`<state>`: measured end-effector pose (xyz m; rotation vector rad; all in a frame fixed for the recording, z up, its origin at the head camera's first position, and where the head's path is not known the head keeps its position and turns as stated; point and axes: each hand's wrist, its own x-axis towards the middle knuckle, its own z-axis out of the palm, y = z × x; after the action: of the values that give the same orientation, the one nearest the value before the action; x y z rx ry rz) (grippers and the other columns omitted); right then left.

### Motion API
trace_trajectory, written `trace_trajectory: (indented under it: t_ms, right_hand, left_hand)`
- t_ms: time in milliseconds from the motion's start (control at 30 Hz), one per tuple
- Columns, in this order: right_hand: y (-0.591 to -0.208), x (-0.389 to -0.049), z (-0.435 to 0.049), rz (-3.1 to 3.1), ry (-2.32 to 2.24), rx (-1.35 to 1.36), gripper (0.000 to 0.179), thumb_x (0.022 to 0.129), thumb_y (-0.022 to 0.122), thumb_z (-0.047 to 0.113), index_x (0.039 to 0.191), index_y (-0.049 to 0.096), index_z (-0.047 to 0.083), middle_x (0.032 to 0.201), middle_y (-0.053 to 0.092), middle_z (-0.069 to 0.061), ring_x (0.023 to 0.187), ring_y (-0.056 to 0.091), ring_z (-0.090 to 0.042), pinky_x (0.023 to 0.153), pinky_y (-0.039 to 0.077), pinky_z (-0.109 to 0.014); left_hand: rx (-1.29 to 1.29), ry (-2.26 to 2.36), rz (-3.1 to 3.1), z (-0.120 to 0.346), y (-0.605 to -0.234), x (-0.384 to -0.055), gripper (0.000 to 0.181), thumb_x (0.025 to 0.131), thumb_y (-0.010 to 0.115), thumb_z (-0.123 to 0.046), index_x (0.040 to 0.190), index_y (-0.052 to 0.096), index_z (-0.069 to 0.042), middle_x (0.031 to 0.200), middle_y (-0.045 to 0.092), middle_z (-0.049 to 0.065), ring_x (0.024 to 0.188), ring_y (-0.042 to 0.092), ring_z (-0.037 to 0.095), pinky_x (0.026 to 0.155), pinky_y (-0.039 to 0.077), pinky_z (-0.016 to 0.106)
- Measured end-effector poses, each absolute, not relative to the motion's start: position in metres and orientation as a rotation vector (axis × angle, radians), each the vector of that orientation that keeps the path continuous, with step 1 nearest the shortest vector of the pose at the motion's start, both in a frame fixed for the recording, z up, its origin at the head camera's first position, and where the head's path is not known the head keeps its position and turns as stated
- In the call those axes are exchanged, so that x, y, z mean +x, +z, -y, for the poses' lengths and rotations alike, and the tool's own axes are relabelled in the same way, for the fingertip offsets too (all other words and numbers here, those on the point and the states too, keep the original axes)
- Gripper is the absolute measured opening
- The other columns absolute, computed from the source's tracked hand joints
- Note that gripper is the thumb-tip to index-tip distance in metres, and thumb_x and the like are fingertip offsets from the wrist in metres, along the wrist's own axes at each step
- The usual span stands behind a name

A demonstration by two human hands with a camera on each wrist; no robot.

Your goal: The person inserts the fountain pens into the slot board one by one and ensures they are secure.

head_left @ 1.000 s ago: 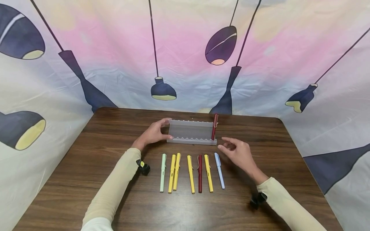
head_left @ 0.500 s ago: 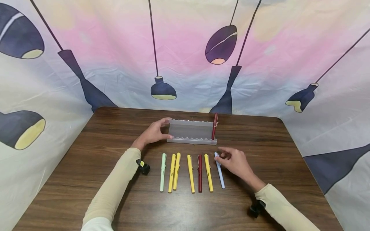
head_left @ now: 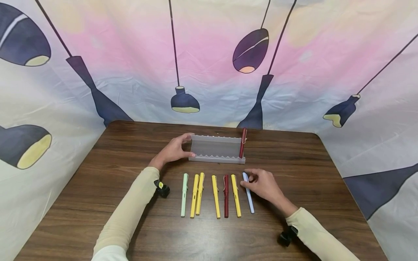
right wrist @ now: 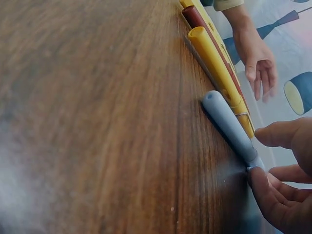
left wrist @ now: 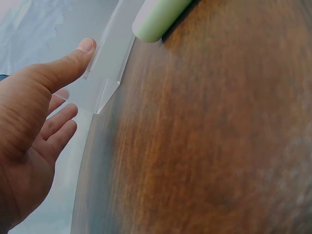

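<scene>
At the back of the table, my left hand (head_left: pixel 174 148) holds the left end of a clear tray (head_left: pixel 215 159) with wavy rims, thumb on the near rim. A dark red pen (head_left: pixel 242 143) lies across the tray's right end. My right hand (head_left: pixel 265 185) is over the capped end of a light blue pen (head_left: pixel 249 197). In the right wrist view, a fingertip meets the blue pen's side, while the thumb (right wrist: pixel 278 134) looks apart from it. Left of it lie a yellow pen (head_left: pixel 236 195), another dark red pen (head_left: pixel 226 195) and more yellow pens (head_left: pixel 215 197).
A pale green pen (head_left: pixel 184 195) lies at the left end of the row, in front of the tray. The brown wooden table (head_left: pixel 209 239) meets a printed cloth (head_left: pixel 215 98) behind it. Black wrist cameras (head_left: pixel 287 235) are on both sleeves.
My right hand has moved left and nearer to me, from beside the tray's right end to the blue pen's capped end, its thumb now across the pen. My left hand stays at the tray.
</scene>
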<state>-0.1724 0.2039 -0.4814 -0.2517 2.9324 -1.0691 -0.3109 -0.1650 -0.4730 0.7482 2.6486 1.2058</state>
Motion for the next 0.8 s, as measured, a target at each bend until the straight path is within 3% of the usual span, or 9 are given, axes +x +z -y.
trace_trajectory:
  t_ms: [333, 800]
  right_hand:
    - [-0.4823, -0.1758, -0.2042, -2.894, -1.023, -0.248, 0.047, 0.083, 0.087, 0.024, 0.123, 0.072, 0.005, 0.073, 0.061, 0.005, 0.064, 0.052, -0.008, 0.056, 0.042, -0.022]
    - [-0.4809, -0.1791, -0.2029, -2.858, -1.076, -0.221, 0.035, 0.084, 0.083, 0.011, 0.117, 0.073, 0.003, 0.075, 0.062, 0.002, 0.063, 0.054, -0.010, 0.054, 0.045, -0.022]
  left_hand:
    - [0.767, 1.219, -2.641, 0.1653, -0.4740, -0.3104, 0.090, 0.083, 0.089, -0.024, 0.156, 0.040, -0.007, 0.152, 0.049, 0.021, 0.141, 0.047, 0.038, 0.115, 0.042, 0.055]
    - [0.755, 1.246, -2.625, 0.1664, -0.4755, -0.3122, 0.091, 0.081, 0.090, -0.024, 0.156, 0.040, -0.008, 0.154, 0.048, 0.018, 0.143, 0.046, 0.035, 0.116, 0.041, 0.054]
